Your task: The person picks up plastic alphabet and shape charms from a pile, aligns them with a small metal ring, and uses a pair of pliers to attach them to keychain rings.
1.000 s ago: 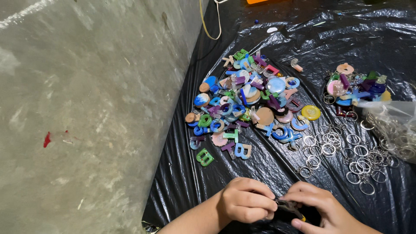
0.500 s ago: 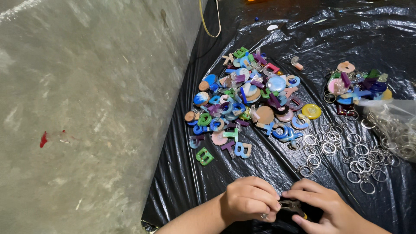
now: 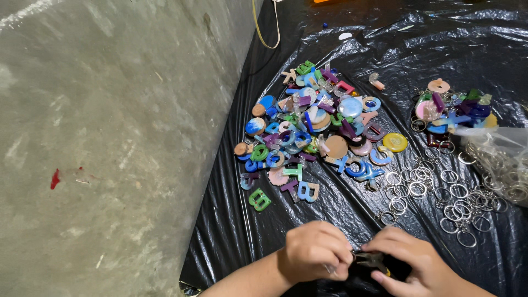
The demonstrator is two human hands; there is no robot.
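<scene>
At the bottom of the head view my left hand (image 3: 314, 254) and my right hand (image 3: 410, 264) are pressed close together over a black plastic sheet (image 3: 231, 220). Both are closed on a small dark metal tool (image 3: 369, 259) held between them; a bit of yellow shows at its lower right. A small metal piece seems pinched under my left fingers, too small to identify. Above my hands lies a heap of coloured resin letters and discs (image 3: 316, 129). Loose metal key rings (image 3: 434, 192) are scattered to the right of it.
A bare grey concrete floor (image 3: 110, 137) with a red spot fills the left. A smaller heap of coloured pieces (image 3: 451, 110) sits at the right, beside a clear bag of rings (image 3: 498, 157). A yellow cord (image 3: 263, 33) runs along the sheet's top edge.
My two hands have drawn closer together around the dark tool. The heaps and rings on the sheet have not moved.
</scene>
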